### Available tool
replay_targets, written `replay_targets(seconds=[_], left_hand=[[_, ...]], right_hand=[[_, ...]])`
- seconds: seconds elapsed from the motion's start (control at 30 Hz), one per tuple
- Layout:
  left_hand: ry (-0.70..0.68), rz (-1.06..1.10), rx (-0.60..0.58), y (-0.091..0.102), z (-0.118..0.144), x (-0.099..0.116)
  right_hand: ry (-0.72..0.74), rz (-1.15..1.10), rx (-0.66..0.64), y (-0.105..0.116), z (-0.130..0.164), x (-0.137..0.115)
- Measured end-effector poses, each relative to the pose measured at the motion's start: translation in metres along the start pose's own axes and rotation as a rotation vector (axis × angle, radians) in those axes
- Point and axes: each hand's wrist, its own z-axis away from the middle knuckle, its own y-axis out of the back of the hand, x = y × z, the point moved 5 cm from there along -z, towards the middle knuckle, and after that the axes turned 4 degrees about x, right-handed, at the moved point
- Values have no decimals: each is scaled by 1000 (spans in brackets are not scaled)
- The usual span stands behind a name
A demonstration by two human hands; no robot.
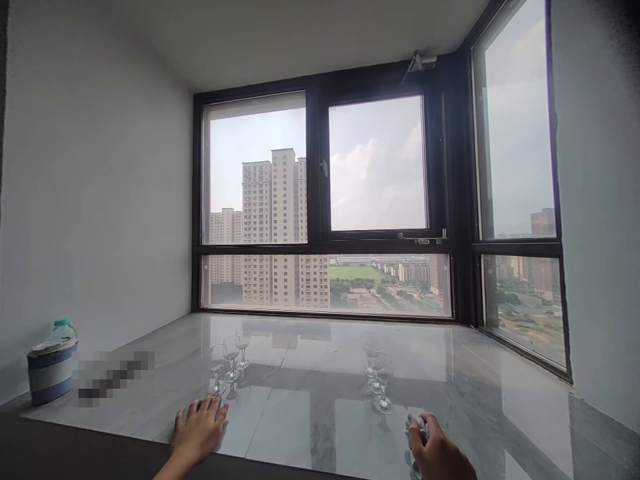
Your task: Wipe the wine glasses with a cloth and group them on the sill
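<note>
My left hand [199,430] lies palm down at the front edge of the glossy tiled ledge [295,413], its fingers spread and holding nothing. Just beyond its fingertips stands a clear stemmed glass [217,367], with two more, a middle glass [231,357] and a far glass [243,343], in a slanting row behind it. To the right, my right hand [440,450] is closed round a crumpled whitish-grey cloth [416,430] low over the ledge. Left of that hand, a near stemmed glass [383,380] stands upright; other glasses behind it partly overlap.
A blue-and-white round container [53,373] stands at the far left by the wall, with a green-capped bottle [64,330] behind it. Beside them is a blurred patch. Dark-framed windows [315,247] border the ledge at the back and right.
</note>
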Motion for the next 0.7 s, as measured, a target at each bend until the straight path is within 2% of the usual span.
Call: replay_targets(seconds=[0.3, 0.47, 0.7], left_hand=[[80, 19, -21, 0, -4, -2], [146, 63, -15, -4, -7, -7], [64, 36, 7, -7, -7, -5]], right_hand=[[19, -4, 23, -3, -2, 2], [7, -14, -35, -4, -2, 3], [-8, -19, -57, -2, -2, 2]])
